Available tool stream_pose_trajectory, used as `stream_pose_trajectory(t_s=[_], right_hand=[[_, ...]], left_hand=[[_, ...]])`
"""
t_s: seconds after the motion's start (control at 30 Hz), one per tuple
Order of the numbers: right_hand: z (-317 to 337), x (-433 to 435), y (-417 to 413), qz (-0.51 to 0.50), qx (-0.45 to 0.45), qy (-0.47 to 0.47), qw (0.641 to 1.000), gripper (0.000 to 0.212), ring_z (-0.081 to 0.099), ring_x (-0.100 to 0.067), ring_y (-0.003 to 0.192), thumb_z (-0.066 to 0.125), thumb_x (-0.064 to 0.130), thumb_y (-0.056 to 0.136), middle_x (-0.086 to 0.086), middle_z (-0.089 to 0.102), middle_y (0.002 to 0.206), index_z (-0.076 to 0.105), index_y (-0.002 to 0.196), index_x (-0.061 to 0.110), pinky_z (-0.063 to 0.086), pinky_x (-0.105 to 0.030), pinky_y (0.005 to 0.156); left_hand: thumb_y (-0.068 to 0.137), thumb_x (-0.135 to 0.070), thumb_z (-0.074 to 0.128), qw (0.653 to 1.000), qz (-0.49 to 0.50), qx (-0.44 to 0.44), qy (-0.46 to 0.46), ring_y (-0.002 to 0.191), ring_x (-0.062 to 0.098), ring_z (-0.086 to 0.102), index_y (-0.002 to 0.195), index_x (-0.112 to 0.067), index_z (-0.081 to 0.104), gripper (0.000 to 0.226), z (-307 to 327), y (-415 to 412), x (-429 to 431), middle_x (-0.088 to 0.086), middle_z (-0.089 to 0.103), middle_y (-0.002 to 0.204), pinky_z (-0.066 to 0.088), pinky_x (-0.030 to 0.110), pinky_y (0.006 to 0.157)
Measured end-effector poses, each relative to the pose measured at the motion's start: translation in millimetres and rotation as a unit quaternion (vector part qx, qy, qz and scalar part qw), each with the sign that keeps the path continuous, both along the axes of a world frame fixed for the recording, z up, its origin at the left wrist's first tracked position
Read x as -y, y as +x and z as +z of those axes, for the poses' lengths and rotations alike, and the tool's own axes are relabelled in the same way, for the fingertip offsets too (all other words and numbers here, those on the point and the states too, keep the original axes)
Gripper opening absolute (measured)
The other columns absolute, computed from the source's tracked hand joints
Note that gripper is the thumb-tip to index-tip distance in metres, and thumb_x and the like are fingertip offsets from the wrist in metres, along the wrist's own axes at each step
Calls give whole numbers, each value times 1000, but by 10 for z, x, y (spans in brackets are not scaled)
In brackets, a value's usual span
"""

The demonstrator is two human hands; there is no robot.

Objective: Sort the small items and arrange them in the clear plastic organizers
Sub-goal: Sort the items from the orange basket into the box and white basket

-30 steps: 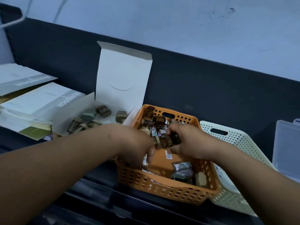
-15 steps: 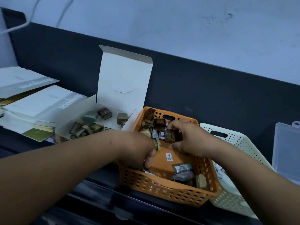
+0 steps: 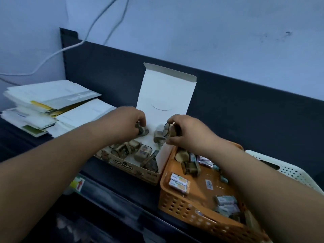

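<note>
Both hands have come out of the orange basket (image 3: 177,207) and moved left, over the open cardboard box (image 3: 133,168) that sits touching the basket's left wall. The left hand (image 3: 128,122) has its fingers curled down round a brownish item (image 3: 143,132), low over the far end of the box. The right hand (image 3: 187,133) pinches a clear-cased item (image 3: 168,131), brown inside, above the box's right corner. More of these little pieces lie loose in the box, whose white lid (image 3: 166,92) stands upright. Small wrapped packs (image 3: 178,184) and a few brown pieces lie on the basket's floor. A white perforated basket (image 3: 289,170) sits just beyond it on the right. A stack of papers (image 3: 52,104) lies at the left end of the worktop (image 3: 21,135).
</note>
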State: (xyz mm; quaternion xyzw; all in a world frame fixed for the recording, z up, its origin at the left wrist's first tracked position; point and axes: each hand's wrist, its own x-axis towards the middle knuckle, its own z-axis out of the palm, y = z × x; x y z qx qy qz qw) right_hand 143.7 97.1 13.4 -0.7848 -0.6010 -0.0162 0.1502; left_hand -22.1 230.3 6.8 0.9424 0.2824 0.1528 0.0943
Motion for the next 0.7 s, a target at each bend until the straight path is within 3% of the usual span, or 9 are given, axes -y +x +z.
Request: stream_pose_trajectory(t_s=[0.13, 0.33, 0.43, 0.57, 0.7], right_hand=[[-121, -333, -100, 10, 32, -39, 999, 60, 54, -23, 108, 76, 37, 79, 0, 52, 121, 50, 131, 27, 48, -33, 84], [-198, -261, -1, -14, -21, -27, 999, 69, 55, -20, 114, 72, 39, 83, 1, 42, 140, 39, 143, 29, 48, -31, 90], [-136, 40, 71, -16, -17, -40, 999, 60, 53, -15, 112, 69, 39, 85, 6, 46, 133, 44, 139, 30, 47, -28, 90], [-144, 510, 165, -27, -8, -141, 990, 50, 53, -8, 103, 70, 39, 84, 15, 52, 116, 50, 130, 35, 45, -26, 88], [-302, 834, 164, -10, -109, -249, 962, 43, 60, -6, 96, 69, 38, 85, 16, 61, 107, 54, 125, 37, 52, -30, 88]], left_hand=[[86, -15, 60, 999, 28, -20, 11, 100, 18, 55, 109, -28, 65, 27, -188, -49, -116, 0, 58, 111, 45, 29, 78], [88, -25, 60, 998, 18, -16, 58, 112, 20, 48, 124, -27, 56, 36, -225, 33, -71, 0, 54, 119, 43, 32, 88], [90, -36, 59, 998, -18, -2, 59, 118, 18, 46, 129, -28, 52, 41, -178, 102, 58, -2, 51, 128, 41, 32, 94], [91, -50, 52, 996, -78, -21, 39, 120, 16, 46, 134, -30, 47, 48, -170, 274, 327, -4, 49, 134, 42, 35, 96], [91, -59, 43, 988, -127, -88, 25, 115, 20, 49, 128, -28, 51, 49, -309, 496, 532, 1, 54, 127, 42, 40, 96]])
